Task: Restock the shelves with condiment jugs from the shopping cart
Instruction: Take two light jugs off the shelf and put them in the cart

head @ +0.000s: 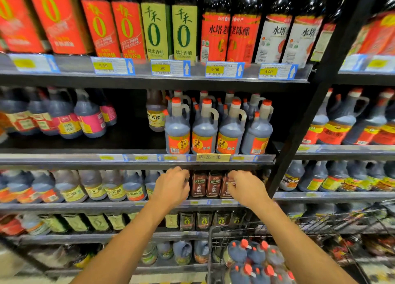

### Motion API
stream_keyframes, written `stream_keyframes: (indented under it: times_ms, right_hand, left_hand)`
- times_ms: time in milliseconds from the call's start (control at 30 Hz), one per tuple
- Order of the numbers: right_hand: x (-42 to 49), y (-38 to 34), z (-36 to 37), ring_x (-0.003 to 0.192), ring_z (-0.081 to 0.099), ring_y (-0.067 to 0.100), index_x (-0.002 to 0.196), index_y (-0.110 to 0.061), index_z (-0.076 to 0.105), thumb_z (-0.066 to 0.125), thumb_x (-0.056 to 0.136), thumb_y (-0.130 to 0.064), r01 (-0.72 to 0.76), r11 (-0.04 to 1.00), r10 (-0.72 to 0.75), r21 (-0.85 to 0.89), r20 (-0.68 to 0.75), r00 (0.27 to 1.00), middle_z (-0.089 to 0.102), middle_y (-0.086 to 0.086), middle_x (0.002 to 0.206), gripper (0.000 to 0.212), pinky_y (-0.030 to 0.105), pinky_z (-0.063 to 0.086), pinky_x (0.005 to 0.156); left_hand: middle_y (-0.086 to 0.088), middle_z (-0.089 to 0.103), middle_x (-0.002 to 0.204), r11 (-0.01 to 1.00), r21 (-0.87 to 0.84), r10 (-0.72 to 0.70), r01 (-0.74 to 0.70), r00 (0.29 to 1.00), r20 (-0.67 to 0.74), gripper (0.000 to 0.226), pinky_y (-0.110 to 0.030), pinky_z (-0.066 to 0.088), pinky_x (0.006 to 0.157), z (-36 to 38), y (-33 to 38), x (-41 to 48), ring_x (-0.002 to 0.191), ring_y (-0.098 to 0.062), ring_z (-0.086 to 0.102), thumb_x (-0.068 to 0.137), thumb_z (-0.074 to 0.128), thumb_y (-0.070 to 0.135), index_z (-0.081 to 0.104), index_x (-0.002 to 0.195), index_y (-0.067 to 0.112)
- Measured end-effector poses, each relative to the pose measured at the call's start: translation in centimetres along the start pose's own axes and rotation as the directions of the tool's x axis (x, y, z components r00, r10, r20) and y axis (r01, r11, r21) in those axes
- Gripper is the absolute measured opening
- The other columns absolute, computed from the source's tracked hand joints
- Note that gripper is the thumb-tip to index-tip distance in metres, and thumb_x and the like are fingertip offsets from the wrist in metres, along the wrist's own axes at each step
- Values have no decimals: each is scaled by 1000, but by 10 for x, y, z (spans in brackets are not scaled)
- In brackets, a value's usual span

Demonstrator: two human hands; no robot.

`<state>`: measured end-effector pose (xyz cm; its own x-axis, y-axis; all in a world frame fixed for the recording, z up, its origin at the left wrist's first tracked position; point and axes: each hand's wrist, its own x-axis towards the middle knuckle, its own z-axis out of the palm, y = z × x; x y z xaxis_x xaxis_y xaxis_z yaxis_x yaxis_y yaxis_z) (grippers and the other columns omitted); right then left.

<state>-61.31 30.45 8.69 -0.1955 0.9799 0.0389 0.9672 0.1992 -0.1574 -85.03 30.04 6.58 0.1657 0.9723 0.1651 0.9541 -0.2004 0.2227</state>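
Observation:
Dark condiment jugs (218, 132) with orange caps and orange labels stand in a row on the middle shelf (132, 158), right of a gap. More of the same jugs (256, 260) lie in the wire shopping cart (210, 239) at the bottom right. My left hand (171, 186) and my right hand (248, 187) are raised side by side just below that shelf's front edge, in front of brown-labelled bottles (206, 184). Both hands have curled fingers, and I see nothing held in either one.
The top shelf carries tall bottles (168, 27) with red, green and white labels above price tags (224, 69). Lower shelves hold more jugs and bottles. A black upright post (307, 117) separates a second shelving bay to the right.

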Motion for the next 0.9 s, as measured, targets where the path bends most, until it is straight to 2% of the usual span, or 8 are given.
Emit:
stream_keyframes:
  times_ms: [100,333,433,533,600,733,833,900]
  right_hand:
    - [-34,-12,7,97,65,34,105,-12,61,47,102,-26,29,999,-25,-42,91,996,65,10,101,20,37,49,67]
    - [-119,-21,34,103,65,32,129,-16,60,49,103,-31,70,997,-61,-43,184,981,68,8,117,31,36,54,77]
    - [-156,-13,42,96,65,34,117,-15,62,50,102,-29,17,999,-7,-41,232,973,68,10,109,24,39,56,77]
    - [-191,9,54,98,66,32,106,-18,60,53,97,-28,-44,998,56,-51,266,962,62,5,97,16,34,46,68]
    - [-214,28,63,101,66,31,112,-17,63,54,93,-29,-79,994,95,-73,263,960,66,6,101,24,32,44,69]
    - [-253,73,72,103,66,33,120,-21,63,52,96,-33,-197,980,194,-20,280,940,68,6,114,29,36,53,72]
    - [-279,113,80,99,69,31,117,-24,64,51,93,-36,-247,969,234,19,257,938,71,3,110,30,40,58,70]
    - [-292,145,92,105,68,30,124,-28,60,43,91,-41,-294,956,278,19,268,922,69,1,119,40,41,58,75]
  left_hand:
    - [-6,63,109,999,44,-5,3,998,67,21,-39,53,74,-1,1,-45,99,-29,62,98,48,27,61,109,14]
    - [-6,63,96,998,68,7,-19,985,170,14,-36,47,66,8,19,-139,88,-29,62,96,48,24,58,99,15]
    - [-2,50,79,997,70,6,-23,974,226,13,-38,45,62,18,36,-170,73,-28,52,95,47,21,51,84,15]
    - [-2,41,70,999,35,23,-34,958,287,23,-41,48,62,35,58,-192,68,-29,47,93,47,16,40,71,19]
    - [-1,41,69,998,11,55,-63,943,329,29,-40,47,63,49,74,-200,68,-28,46,93,47,18,34,67,22]
    - [-6,58,88,991,37,110,-132,923,368,16,-37,49,63,82,111,-204,77,-27,57,93,46,24,56,84,17]
    - [-6,58,90,985,10,154,-173,900,407,12,-35,36,52,104,145,-201,73,-24,50,94,45,23,53,87,18]
    - [-2,60,93,979,-5,188,-204,890,415,12,-34,40,54,125,166,-196,81,-23,57,94,46,27,56,90,22]
